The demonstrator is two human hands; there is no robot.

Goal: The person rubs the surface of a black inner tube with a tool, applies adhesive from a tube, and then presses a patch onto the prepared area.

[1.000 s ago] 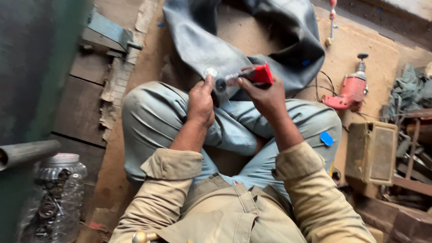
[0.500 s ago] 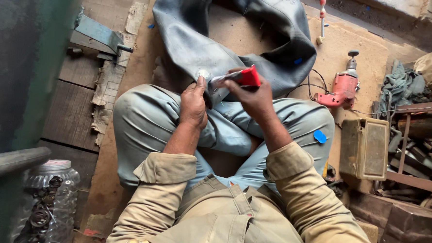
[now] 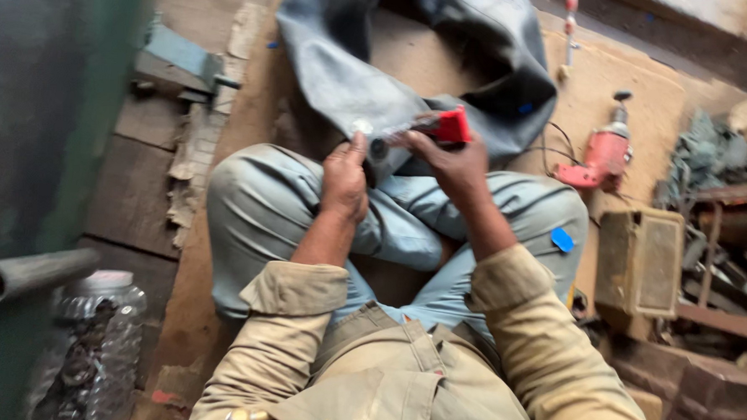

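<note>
I sit cross-legged in light blue trousers with a large black rubber inner tube (image 3: 482,38) lying over my knees and the board in front. My left hand (image 3: 345,179) presses the tube's near fold, thumb beside a small pale round patch (image 3: 362,126). My right hand (image 3: 451,159) grips a small tube with a red end (image 3: 451,125), its tip pointing toward the patch.
A red power drill (image 3: 598,157) with its cord lies on the brown board to the right. A tan metal box (image 3: 640,259) and scrap metal sit further right. A clear plastic jar (image 3: 99,341) and a grey pipe (image 3: 31,275) are at lower left. A screwdriver (image 3: 569,25) lies at the top.
The view has swung, so everything sits a little further right in frame. Both hands stay on the tube fold, the red-ended tube still held near the patch.
</note>
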